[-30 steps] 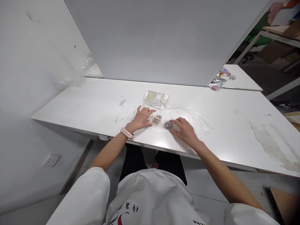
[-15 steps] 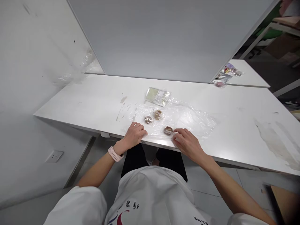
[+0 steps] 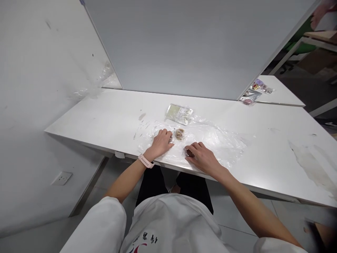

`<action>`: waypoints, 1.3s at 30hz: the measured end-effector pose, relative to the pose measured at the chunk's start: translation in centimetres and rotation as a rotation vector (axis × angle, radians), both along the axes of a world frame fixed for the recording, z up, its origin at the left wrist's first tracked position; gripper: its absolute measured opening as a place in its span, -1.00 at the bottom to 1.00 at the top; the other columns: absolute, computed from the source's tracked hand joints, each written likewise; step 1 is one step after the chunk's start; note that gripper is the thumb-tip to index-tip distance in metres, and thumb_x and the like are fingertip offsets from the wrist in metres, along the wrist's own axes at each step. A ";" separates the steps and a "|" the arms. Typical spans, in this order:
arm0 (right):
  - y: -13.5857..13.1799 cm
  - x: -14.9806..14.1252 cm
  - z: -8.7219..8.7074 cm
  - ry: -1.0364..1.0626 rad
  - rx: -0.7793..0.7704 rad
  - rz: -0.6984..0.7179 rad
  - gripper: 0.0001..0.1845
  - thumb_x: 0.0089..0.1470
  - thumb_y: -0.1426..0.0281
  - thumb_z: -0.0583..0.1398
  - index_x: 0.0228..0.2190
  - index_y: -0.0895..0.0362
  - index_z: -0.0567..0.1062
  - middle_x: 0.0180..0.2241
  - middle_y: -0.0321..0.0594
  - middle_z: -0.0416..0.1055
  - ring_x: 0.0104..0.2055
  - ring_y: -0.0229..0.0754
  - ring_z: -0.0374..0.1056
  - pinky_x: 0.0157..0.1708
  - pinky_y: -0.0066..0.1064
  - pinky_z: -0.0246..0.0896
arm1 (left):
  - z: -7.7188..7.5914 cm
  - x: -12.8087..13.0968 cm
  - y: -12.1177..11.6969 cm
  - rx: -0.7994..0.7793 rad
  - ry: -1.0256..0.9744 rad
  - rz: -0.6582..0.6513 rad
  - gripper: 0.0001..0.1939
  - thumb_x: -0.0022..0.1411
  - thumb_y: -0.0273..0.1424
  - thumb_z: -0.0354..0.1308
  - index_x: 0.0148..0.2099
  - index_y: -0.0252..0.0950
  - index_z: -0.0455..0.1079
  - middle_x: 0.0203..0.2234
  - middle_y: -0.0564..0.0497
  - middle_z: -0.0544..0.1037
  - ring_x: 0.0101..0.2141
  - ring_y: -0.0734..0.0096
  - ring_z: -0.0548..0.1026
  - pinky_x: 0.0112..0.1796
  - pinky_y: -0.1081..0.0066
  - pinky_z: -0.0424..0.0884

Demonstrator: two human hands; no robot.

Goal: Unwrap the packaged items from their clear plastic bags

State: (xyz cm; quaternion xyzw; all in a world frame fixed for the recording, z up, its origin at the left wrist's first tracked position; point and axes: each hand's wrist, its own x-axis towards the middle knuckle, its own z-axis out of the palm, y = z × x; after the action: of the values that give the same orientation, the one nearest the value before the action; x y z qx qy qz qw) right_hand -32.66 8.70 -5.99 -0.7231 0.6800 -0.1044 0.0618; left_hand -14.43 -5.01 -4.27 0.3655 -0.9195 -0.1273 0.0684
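Both hands forward again since half second ago: left hand (image 3: 161, 142) curled, grip on small wrapped piece; right hand (image 3: 201, 158) covers another; third piece (image 3: 180, 133) just beyond, nearer left, on plastic sheet (image 3: 223, 142), counter (image 3: 105, 116).

Clear, crinkled plastic film (image 3: 210, 140) on a smooth, glossy white table (image 3: 263, 140).

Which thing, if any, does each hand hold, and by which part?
Neither lifts anything. The left hand lies on the plastic sheet over one small brown piece; the right hand covers another. Whether fingers pinch them cannot be told.
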 end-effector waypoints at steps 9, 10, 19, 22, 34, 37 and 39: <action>-0.2 -4.2 3.4 -0.797 0.028 -0.093 -0.50 0.13 0.07 0.25 0.04 0.01 0.46 -0.19 -0.13 0.49 -0.21 -0.10 0.42 -0.21 -0.20 0.39 | -0.7 1.9 -1.9 0.117 0.053 -0.132 -0.66 0.10 -0.51 0.19 -0.04 -0.25 0.35 -0.09 -0.09 0.42 -0.04 0.10 0.34 -0.14 0.20 0.42; -0.8 -4.5 4.1 -0.826 -0.016 -0.112 -0.48 0.12 0.04 0.26 0.04 0.02 0.47 -0.18 -0.12 0.49 -0.19 -0.09 0.42 -0.18 -0.19 0.38 | -0.7 1.9 -2.0 0.123 0.066 -0.145 -0.63 0.09 -0.54 0.18 -0.02 -0.25 0.35 -0.08 -0.09 0.42 -0.03 0.10 0.34 -0.12 0.19 0.43; -10.5 -3.4 2.8 -0.511 0.066 0.156 -0.32 0.15 -0.01 0.20 0.16 0.13 0.42 -0.05 0.03 0.45 0.01 0.07 0.35 -0.01 -0.04 0.29 | -2.5 2.4 -2.0 0.210 0.216 -0.106 -0.05 0.15 -0.48 0.28 0.46 -0.10 -0.12 0.41 -0.23 -0.03 0.38 -0.13 -0.04 0.22 -0.09 0.19; -11.0 -2.0 0.0 -0.386 0.068 0.270 -0.09 0.06 -0.12 0.25 0.31 0.03 0.24 0.22 0.10 0.25 0.24 0.21 0.16 0.10 0.06 0.18 | -3.3 2.5 -1.7 0.276 0.347 -0.004 -0.02 0.18 -0.49 0.25 0.48 -0.05 -0.21 0.42 -0.23 -0.06 0.38 -0.10 0.02 0.19 -0.04 0.29; -10.8 1.3 -0.7 -0.074 -0.016 0.200 -0.43 0.12 0.04 0.26 0.12 -0.05 0.43 0.27 -0.03 0.20 0.16 0.22 0.19 0.03 0.00 0.17 | -4.4 3.4 -1.8 0.507 0.555 -0.016 0.01 0.23 -0.53 0.18 0.49 0.12 -0.32 0.48 -0.10 -0.37 0.37 -0.03 0.12 0.15 0.11 0.43; -11.3 2.1 0.2 0.006 0.056 0.175 -0.34 0.09 0.07 0.25 0.20 -0.07 0.36 0.28 -0.01 0.18 0.14 0.31 0.19 -0.01 0.08 0.17 | -4.7 3.4 -1.4 0.498 0.535 -0.009 0.06 0.23 -0.45 0.22 0.49 0.10 -0.43 0.47 -0.12 -0.47 0.38 -0.05 0.07 0.18 0.08 0.38; -11.7 2.6 0.6 0.022 0.073 0.173 -0.32 0.09 0.09 0.25 0.22 -0.07 0.35 0.27 0.00 0.19 0.13 0.34 0.18 -0.01 0.11 0.16 | -4.6 3.4 -0.9 0.461 0.504 -0.007 0.13 0.21 -0.40 0.26 0.48 0.10 -0.52 0.46 -0.13 -0.53 0.40 -0.09 0.00 0.21 0.02 0.32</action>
State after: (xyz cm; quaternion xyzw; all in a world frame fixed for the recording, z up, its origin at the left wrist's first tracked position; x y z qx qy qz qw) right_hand -30.08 -2.98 -5.37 -0.7777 0.6188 -0.0655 0.0894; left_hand -11.05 -5.95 -8.92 0.3254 -0.8219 -0.4185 0.2086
